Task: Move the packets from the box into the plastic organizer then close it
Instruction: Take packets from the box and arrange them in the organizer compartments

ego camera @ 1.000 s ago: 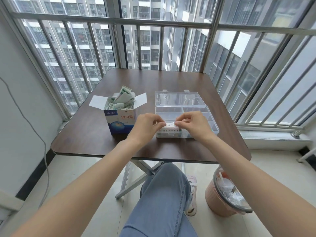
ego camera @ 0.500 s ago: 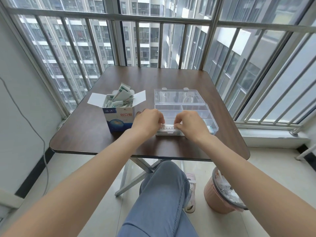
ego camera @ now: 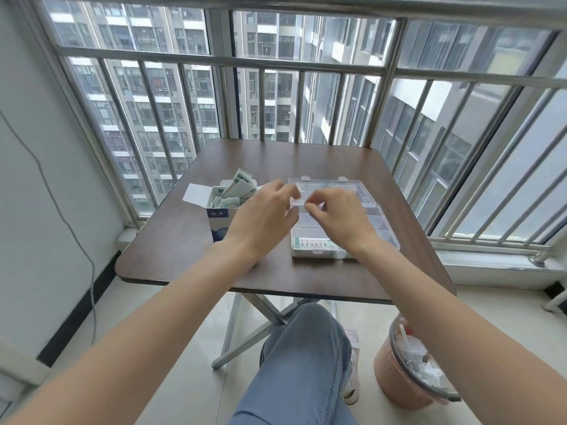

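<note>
A: Plastic organizer (ego camera: pixel 380 223), clear and compartmented, lying open on the right half of a dark wooden folding table (ego camera: pixel 196 256); transparent lid (ego camera: pixel 325 187) tilted up along the far edge.

B: And the larger surroundings?

A: Behind the table, a barred metal railing (ego camera: pixel 233 61) with high-rise blocks beyond. Below the table's near edge, a knee in blue jeans (ego camera: pixel 300 357); to its right on the tiled floor, a pink waste bin (ego camera: pixel 395 381) lined with clear plastic.

B: The box?

A: Blue-and-white cardboard box (ego camera: pixel 218 216), flaps spread, just left of the organizer and partly behind the left wrist. Crammed with green-and-white packets (ego camera: pixel 241 188), several jutting above the rim.

B: Anything in the organizer?

A: One packet (ego camera: pixel 313 243) lying flat in the long front compartment, printed side up. Other compartments seemingly bare, though partly hidden by the hands.

B: The hands?

A: Both raised over the middle of the organizer, nearly touching. Left hand (ego camera: pixel 264 219) with fingers loosely curled, thumb and forefinger close together near the lid's front edge. Right hand (ego camera: pixel 334 219) likewise curled, fingertips drawn together. Impossible to tell whether either pinches the clear lid edge or anything else; too blurred.
</note>
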`<state>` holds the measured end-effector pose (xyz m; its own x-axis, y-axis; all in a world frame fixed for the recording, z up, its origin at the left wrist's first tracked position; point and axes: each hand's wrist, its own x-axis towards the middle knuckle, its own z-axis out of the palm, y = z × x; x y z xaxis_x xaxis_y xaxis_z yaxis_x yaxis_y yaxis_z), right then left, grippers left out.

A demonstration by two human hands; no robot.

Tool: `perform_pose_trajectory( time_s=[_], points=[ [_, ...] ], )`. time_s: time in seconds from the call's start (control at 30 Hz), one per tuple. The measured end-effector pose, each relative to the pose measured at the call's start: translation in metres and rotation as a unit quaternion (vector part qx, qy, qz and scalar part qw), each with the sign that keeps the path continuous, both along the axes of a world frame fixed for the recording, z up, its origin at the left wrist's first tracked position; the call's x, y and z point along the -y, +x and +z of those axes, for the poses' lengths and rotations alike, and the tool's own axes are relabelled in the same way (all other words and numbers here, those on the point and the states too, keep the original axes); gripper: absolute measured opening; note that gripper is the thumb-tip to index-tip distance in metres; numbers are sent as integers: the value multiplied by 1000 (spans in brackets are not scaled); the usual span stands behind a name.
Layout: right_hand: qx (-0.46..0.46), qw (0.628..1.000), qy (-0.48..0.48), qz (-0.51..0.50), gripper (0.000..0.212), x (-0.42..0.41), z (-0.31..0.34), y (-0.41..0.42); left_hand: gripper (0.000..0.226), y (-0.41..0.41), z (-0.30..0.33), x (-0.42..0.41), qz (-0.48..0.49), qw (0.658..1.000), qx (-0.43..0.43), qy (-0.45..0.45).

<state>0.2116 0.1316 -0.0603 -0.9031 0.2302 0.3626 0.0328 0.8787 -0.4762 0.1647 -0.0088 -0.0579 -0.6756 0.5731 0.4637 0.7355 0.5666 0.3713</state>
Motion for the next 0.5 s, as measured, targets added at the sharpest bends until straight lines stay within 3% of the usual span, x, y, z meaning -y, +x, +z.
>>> perform_pose_trajectory(
  time_s=[0.1, 0.3, 0.4, 0.5],
  points=[
    [-58, 998, -17, 35, 17, 23, 15, -17, 26, -14, 12, 28, 60, 997, -37, 37],
    [-6, 998, -4, 63, 45, 60, 21, -65, 87, -71, 8, 73, 105, 981, 78, -145],
    [44, 997, -46, 47, 48, 68, 17, -83, 88, -86, 5, 76, 90, 973, 91, -190],
    [43, 997, -66, 28, 24, 72, 14, -94, 76, -94, 7, 77, 74, 972, 75, -212]
  ],
)
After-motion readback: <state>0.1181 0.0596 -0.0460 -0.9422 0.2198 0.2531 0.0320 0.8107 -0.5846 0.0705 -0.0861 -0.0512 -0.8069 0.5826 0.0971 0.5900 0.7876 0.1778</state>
